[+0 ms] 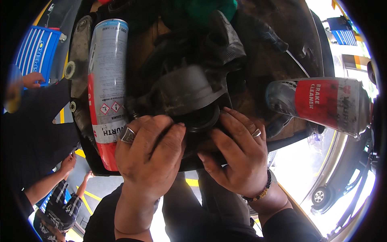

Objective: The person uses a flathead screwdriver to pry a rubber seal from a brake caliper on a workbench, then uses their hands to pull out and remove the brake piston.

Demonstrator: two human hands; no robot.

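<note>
A black cylindrical car part [187, 86] with a wide round collar lies in front of me, its open end toward my body. Inside that opening sits a dark ring [207, 123], partly in shadow. My left hand [149, 151] has its fingers curled against the lower left of the part, fingertips pressed near the ring. From the other side, my right hand [240, 151] grips the edge with bent fingers, its thumb below and apart from the ring. The fingertips of both hands are partly hidden against the dark part.
A red-and-white spray can [109, 92] lies left of my hands, and another spray can [318, 103] lies right. Beyond are a screwdriver [274, 38], a green object [209, 10] and a metal bracket [82, 48]. Other people's hands [68, 163] show at left, near a blue tool cabinet [36, 54].
</note>
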